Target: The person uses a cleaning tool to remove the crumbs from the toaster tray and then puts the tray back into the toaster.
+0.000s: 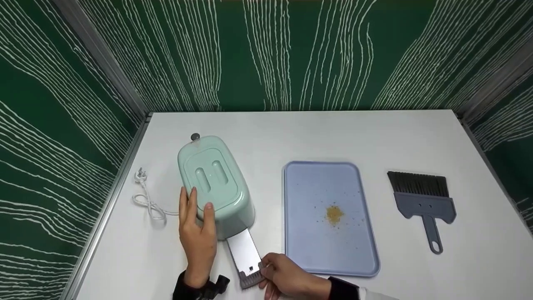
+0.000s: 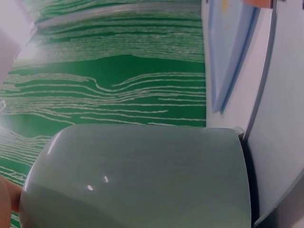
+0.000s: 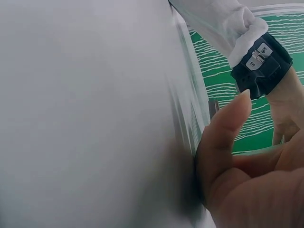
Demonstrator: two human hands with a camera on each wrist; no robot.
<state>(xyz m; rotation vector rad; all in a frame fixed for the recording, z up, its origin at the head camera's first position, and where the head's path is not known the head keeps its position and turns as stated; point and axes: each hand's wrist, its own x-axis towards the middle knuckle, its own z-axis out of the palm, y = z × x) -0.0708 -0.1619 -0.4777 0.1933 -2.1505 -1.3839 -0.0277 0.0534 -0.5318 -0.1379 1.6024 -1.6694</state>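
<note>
A mint-green toaster (image 1: 216,183) with two slot-shaped hollows in its top stands left of centre. From its near end a metal crumb tray (image 1: 243,248) with a grey ribbed end sticks out. My right hand (image 1: 287,275) pinches that grey end at its right corner. Against the toaster's near left part rests my left hand (image 1: 198,237), fingers straight along the side and thumb on the top edge. The toaster's smooth wall (image 2: 142,175) fills the lower left wrist view. In the right wrist view the right hand's thumb (image 3: 228,128) shows, while the crumb tray is hidden.
Right of the toaster lies a blue tray (image 1: 320,254) with a small heap of yellowish crumbs (image 1: 334,215) and scattered specks. Farther right is a grey brush (image 1: 424,204) with dark bristles. A white cord with plug (image 1: 145,196) lies left of the toaster. Green walls border the table.
</note>
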